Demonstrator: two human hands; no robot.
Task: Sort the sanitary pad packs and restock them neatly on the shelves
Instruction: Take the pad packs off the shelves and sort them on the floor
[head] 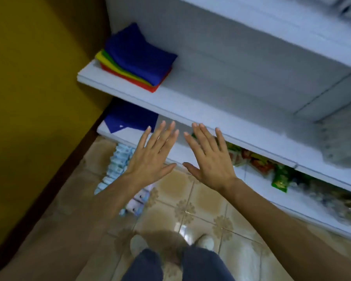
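White shelves [221, 94] mid-frame showed no pads while the pad packs [117, 163] lay on the floor at centre left, so restocking seemed unstarted, left hand [152, 157] and right hand [211, 159] spread flat, empty.

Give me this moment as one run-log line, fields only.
left hand: open, empty | right hand: open, empty | pad packs: on floor, unshelved | shelf: folded cloths at left end

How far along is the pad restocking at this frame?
Nothing looks shelved: light-blue pad packs and purple packs lie on the floor, none on the white shelf beside the folded cloths. Left hand and right hand hover open, holding nothing. Sorting and shelving remain.
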